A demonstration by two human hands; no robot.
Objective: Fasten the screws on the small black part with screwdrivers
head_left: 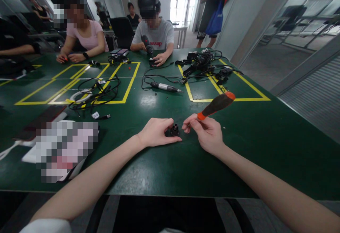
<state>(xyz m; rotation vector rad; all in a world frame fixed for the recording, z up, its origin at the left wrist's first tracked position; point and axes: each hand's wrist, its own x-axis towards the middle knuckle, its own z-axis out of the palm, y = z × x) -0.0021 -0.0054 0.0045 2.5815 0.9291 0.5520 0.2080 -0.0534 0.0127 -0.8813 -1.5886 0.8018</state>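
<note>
On the green table (255, 148) stands a small black part (174, 130) with a short round tube on top. My left hand (156, 132) is closed around its left side, the thumb and fingers reaching past it at back and front. Just to the right, my right hand (208, 134) grips a screwdriver (216, 105) with a dark handle and orange ends. The handle slants up to the right above my knuckles. My fingers hide its shaft and tip, and these fingers are a small gap away from the black part.
Ahead lies a silver-and-black electric screwdriver (166, 86) with its cable. Tangled black cables (202, 63) sit at the back right, more cables (98, 93) at the left. A dark phone (39, 121) lies on the left. Two people work across the table.
</note>
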